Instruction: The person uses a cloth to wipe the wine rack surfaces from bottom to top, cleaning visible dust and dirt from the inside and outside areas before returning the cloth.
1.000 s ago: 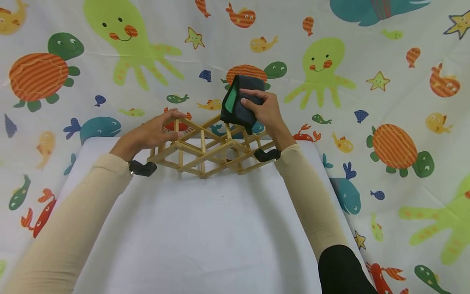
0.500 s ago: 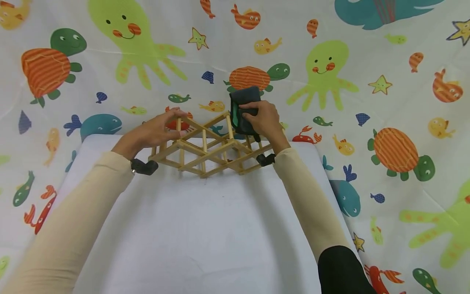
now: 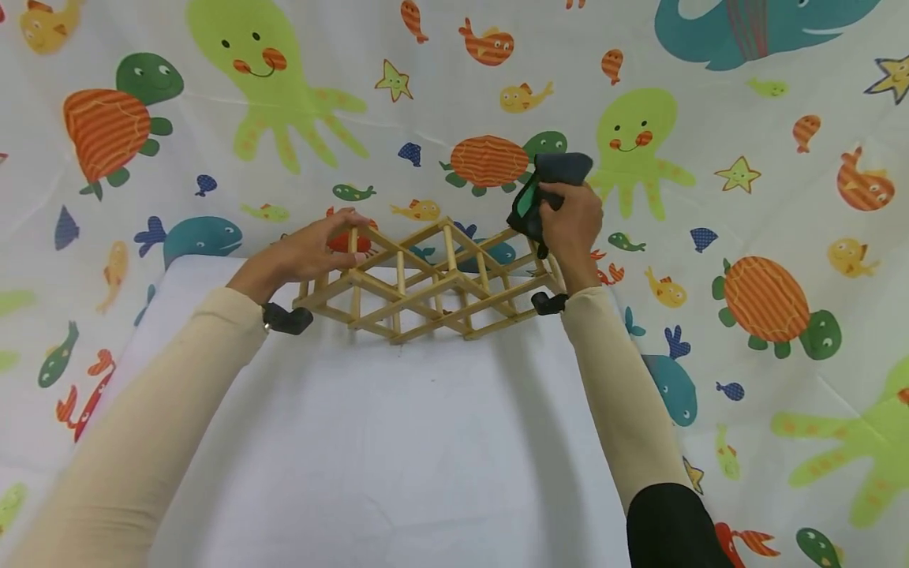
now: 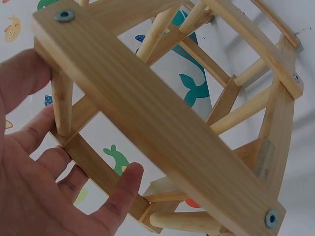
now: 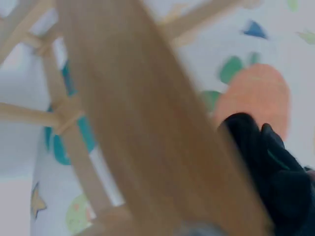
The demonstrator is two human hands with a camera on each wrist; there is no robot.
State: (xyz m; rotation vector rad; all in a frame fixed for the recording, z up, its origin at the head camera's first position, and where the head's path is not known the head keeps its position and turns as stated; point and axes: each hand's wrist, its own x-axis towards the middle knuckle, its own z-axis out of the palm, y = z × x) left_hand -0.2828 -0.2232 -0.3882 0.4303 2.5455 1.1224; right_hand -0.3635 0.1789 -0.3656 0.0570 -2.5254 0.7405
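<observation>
A pale wooden lattice rack [image 3: 450,248] of crossed slats and round dowels stands at the far side of the white table. At its upper left corner my left hand [image 3: 305,248] grips the end, thumb and fingers about the end dowel; the left wrist view shows those fingers [image 4: 123,191] beside a bolted slat [image 4: 147,108]. My right hand [image 3: 574,229] holds a folded dark grey cloth [image 3: 564,167] with a green patch at the rack's upper right end. In the right wrist view, a blurred slat [image 5: 138,108] fills the middle, with the cloth [image 5: 280,182] behind it at right.
The white tabletop [image 3: 398,442] stretches from the rack toward me. Directly behind the rack hangs a white curtain [image 3: 454,102] printed with sea animals, which also runs down both sides of the table.
My right hand has carried the cloth from the middle of the rack's top, dipping a little, then rightward to its right end. My left hand keeps its grip, and the rack stays in place.
</observation>
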